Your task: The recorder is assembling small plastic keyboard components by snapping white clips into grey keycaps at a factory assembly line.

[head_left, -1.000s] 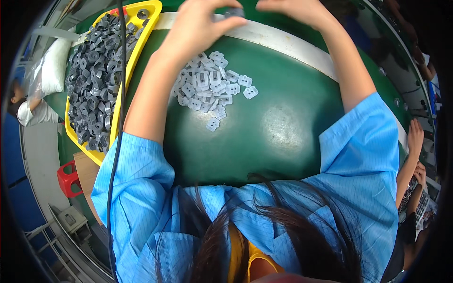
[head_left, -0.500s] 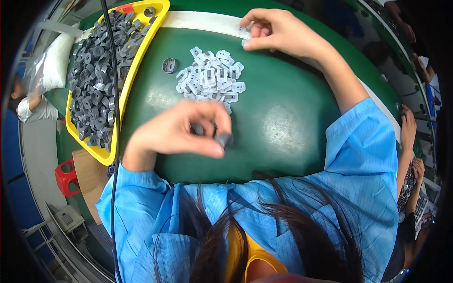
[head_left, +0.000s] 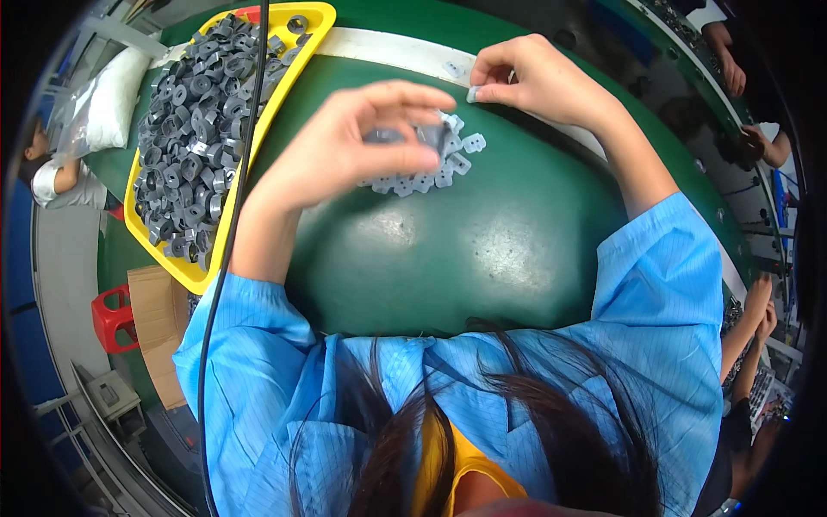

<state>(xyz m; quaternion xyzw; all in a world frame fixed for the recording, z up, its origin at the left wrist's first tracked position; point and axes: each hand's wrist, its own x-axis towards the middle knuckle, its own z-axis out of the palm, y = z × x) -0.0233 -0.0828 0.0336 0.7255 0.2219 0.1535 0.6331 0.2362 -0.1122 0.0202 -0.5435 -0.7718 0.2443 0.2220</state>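
My left hand (head_left: 345, 146) is closed around grey plastic ring-shaped parts (head_left: 435, 136), blurred by motion, over a pile of small translucent white plastic pieces (head_left: 422, 182). Much of that pile is hidden behind the hand. Farther right, my right hand (head_left: 547, 86) pinches one small translucent piece (head_left: 473, 94) between thumb and forefinger, near the white strip (head_left: 388, 48). Another clear piece (head_left: 454, 69) lies on the strip just beyond those fingertips.
A yellow tray (head_left: 297, 82) heaped with grey rings stands at the left, with a black cable (head_left: 250, 146) hanging across it. The green table (head_left: 448, 258) spreads before me. Co-workers' hands (head_left: 758, 310) show at the right, a red stool (head_left: 112, 320) at the lower left.
My left hand has moved away from me, up over the pile, still holding grey parts. My right hand has shifted slightly right, and a clear piece now shows on the strip beyond it.
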